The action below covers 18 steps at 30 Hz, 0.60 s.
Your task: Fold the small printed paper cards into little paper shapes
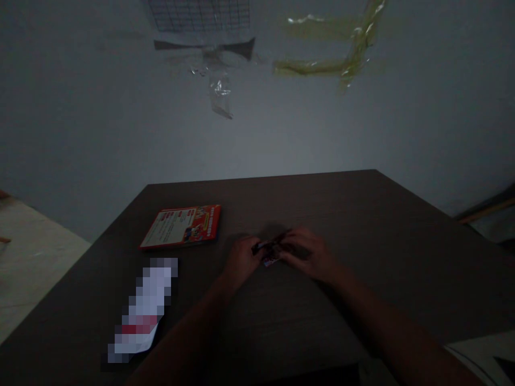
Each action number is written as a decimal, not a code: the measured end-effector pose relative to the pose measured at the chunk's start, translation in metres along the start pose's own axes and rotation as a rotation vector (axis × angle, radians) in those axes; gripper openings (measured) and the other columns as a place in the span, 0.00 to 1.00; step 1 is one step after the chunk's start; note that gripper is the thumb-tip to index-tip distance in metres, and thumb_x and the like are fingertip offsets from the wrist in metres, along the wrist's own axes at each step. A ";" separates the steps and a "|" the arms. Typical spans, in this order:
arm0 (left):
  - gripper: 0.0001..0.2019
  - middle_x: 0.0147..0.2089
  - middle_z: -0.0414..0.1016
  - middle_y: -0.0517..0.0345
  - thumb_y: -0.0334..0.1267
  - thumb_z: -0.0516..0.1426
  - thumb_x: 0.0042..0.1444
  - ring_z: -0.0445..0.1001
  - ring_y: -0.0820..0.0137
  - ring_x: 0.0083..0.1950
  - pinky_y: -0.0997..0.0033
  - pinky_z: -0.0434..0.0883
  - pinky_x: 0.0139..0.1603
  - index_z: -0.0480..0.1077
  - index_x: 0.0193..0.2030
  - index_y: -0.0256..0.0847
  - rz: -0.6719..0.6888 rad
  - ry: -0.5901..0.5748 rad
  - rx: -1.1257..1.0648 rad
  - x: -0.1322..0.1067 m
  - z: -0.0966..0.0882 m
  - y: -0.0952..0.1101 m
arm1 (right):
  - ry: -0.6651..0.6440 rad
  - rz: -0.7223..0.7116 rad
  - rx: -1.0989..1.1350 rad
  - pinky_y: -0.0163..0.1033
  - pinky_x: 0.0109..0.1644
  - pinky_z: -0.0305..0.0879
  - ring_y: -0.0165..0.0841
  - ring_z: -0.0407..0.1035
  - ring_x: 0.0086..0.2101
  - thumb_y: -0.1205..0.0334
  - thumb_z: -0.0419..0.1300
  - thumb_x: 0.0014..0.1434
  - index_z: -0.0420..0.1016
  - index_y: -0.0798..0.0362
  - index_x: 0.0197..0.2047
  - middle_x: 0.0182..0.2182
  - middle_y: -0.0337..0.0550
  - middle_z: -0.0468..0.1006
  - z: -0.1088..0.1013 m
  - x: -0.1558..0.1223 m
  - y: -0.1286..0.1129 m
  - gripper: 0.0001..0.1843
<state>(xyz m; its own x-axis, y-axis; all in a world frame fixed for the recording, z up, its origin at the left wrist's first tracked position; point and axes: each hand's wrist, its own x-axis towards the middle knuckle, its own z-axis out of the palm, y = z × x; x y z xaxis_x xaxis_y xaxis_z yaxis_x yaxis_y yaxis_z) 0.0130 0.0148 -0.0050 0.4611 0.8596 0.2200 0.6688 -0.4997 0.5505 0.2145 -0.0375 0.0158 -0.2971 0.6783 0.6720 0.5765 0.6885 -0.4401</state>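
Observation:
Near the middle of the dark table, my left hand (242,259) and my right hand (313,254) meet around a small dark patterned piece (272,253). It looks thin, with purplish and shiny spots, but the dim light hides what kind of thing it is. The left fingers close on its left end. On the other side, my right thumb and forefinger pinch its right part. To the left of my hands lies a flat red-edged booklet or box (181,227) with printed text and coloured figures.
A pixelated whitish item with a red band (145,305) lies at the table's left, beside my left forearm. The brown wood-grain table (289,198) reaches a pale wall (265,145) bearing yellowish tape (314,68) and clear tape (220,92).

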 end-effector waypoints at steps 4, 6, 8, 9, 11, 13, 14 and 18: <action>0.04 0.29 0.72 0.58 0.33 0.55 0.52 0.68 0.71 0.31 0.74 0.61 0.32 0.71 0.29 0.38 -0.010 0.004 0.010 0.002 0.001 0.000 | -0.027 -0.076 -0.054 0.46 0.46 0.64 0.36 0.70 0.40 0.55 0.62 0.53 0.72 0.50 0.43 0.38 0.46 0.77 0.005 -0.002 0.004 0.15; 0.05 0.28 0.71 0.58 0.34 0.56 0.52 0.68 0.71 0.30 0.74 0.60 0.31 0.71 0.28 0.38 -0.020 0.012 0.019 0.002 0.003 -0.001 | -0.020 -0.083 -0.070 0.47 0.47 0.63 0.37 0.70 0.40 0.55 0.62 0.53 0.71 0.50 0.44 0.38 0.45 0.77 0.005 -0.003 0.007 0.15; 0.06 0.27 0.70 0.58 0.35 0.56 0.52 0.67 0.72 0.29 0.74 0.59 0.30 0.70 0.27 0.37 -0.024 0.016 0.023 0.003 0.004 -0.002 | -0.020 -0.074 -0.078 0.48 0.47 0.62 0.37 0.70 0.40 0.55 0.62 0.53 0.71 0.49 0.44 0.38 0.45 0.77 0.004 -0.003 0.008 0.15; 0.06 0.26 0.70 0.59 0.35 0.56 0.52 0.67 0.72 0.29 0.74 0.59 0.30 0.70 0.27 0.37 -0.026 0.018 0.025 0.003 0.004 -0.002 | -0.022 -0.065 -0.080 0.48 0.47 0.62 0.37 0.70 0.39 0.55 0.63 0.53 0.71 0.50 0.43 0.37 0.45 0.77 0.004 -0.003 0.008 0.15; 0.07 0.26 0.70 0.59 0.36 0.56 0.52 0.66 0.72 0.29 0.74 0.59 0.30 0.70 0.26 0.37 -0.029 0.021 0.025 0.003 0.005 -0.001 | -0.024 -0.048 -0.082 0.47 0.46 0.61 0.37 0.70 0.39 0.56 0.63 0.52 0.71 0.50 0.42 0.36 0.45 0.77 0.003 -0.002 0.008 0.14; 0.07 0.27 0.70 0.58 0.36 0.56 0.53 0.66 0.72 0.29 0.74 0.59 0.30 0.70 0.27 0.37 -0.032 0.027 0.025 0.003 0.005 -0.001 | -0.026 -0.035 -0.079 0.47 0.46 0.61 0.36 0.70 0.38 0.55 0.63 0.52 0.71 0.50 0.41 0.35 0.44 0.77 0.003 -0.001 0.007 0.13; 0.07 0.27 0.70 0.58 0.36 0.56 0.53 0.67 0.72 0.30 0.74 0.59 0.31 0.70 0.27 0.37 -0.035 0.030 0.024 0.003 0.005 -0.001 | -0.027 -0.029 -0.078 0.46 0.46 0.61 0.36 0.70 0.38 0.55 0.63 0.53 0.72 0.50 0.41 0.35 0.43 0.77 0.003 -0.001 0.007 0.13; 0.07 0.27 0.71 0.58 0.38 0.56 0.54 0.67 0.72 0.30 0.74 0.60 0.31 0.71 0.29 0.38 -0.042 0.031 0.015 0.002 0.005 -0.002 | -0.070 -0.007 -0.077 0.46 0.46 0.60 0.35 0.69 0.38 0.53 0.61 0.53 0.72 0.50 0.40 0.33 0.42 0.77 0.002 0.000 0.006 0.13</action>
<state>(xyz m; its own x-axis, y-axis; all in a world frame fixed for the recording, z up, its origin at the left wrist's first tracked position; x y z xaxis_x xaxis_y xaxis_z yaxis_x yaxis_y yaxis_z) 0.0159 0.0170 -0.0094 0.4144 0.8826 0.2221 0.6960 -0.4646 0.5475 0.2165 -0.0331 0.0116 -0.3524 0.6919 0.6302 0.6300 0.6733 -0.3869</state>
